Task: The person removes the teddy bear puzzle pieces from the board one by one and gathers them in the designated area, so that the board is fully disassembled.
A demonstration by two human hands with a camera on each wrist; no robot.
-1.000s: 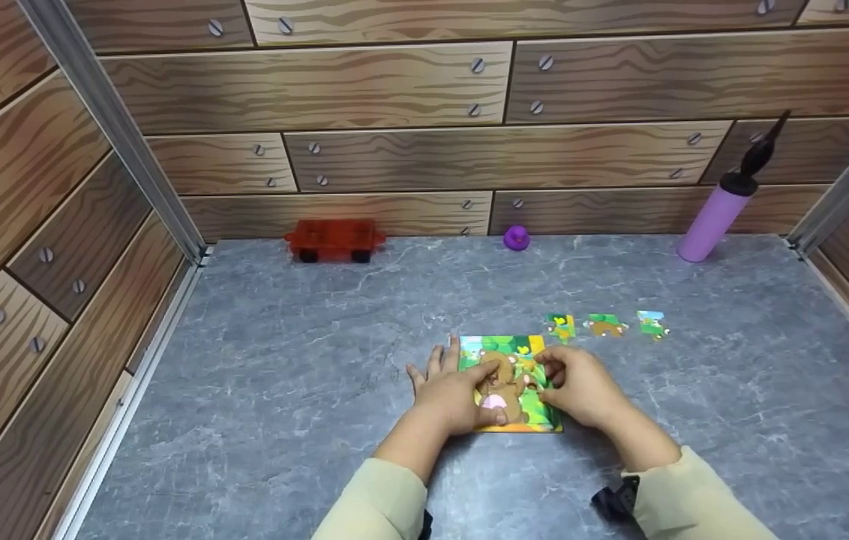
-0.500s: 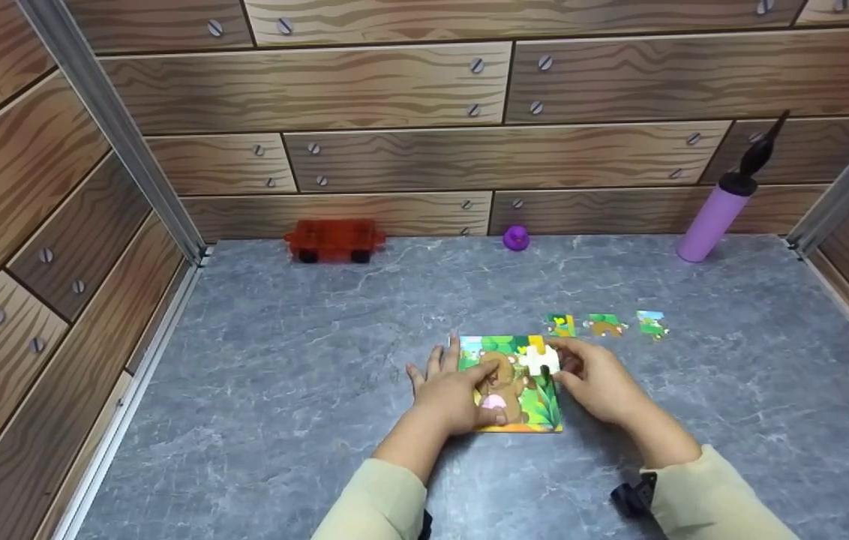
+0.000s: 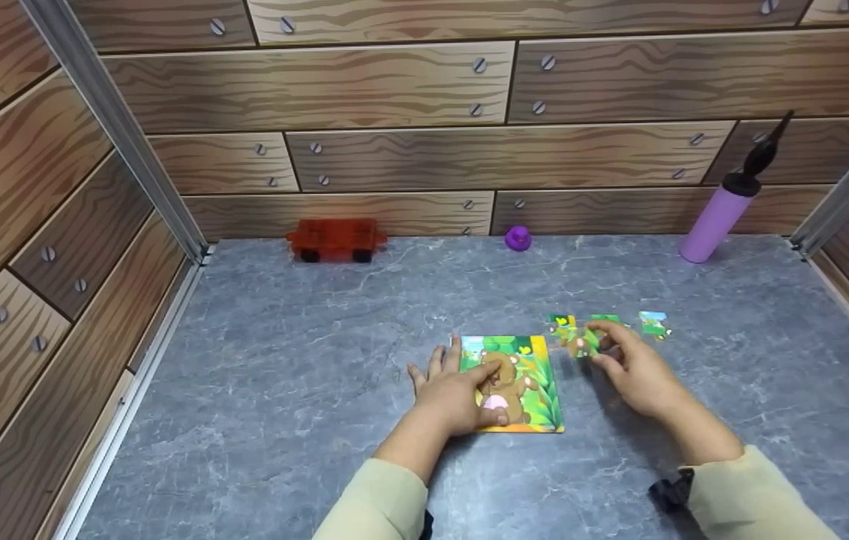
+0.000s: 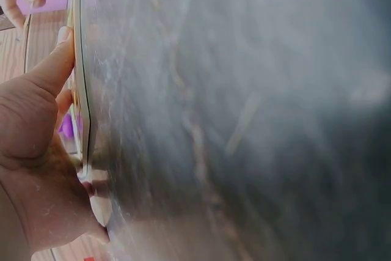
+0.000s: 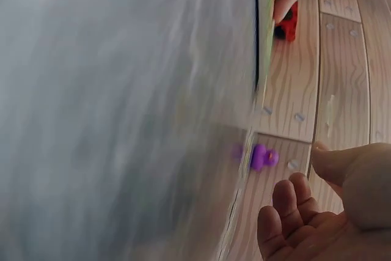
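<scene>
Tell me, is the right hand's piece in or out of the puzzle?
Out: the right hand holds the piece beside the puzzle.

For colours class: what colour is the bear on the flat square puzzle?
The bear is mostly brown, clearest in the head view.

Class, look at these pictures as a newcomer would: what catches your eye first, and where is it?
Probably the bright bear puzzle on the grey table, with the person's left hand resting on it. Just to its right, the right hand pinches a puzzle piece. Behind, a lilac cylinder with a black top stands at the back right.
</scene>
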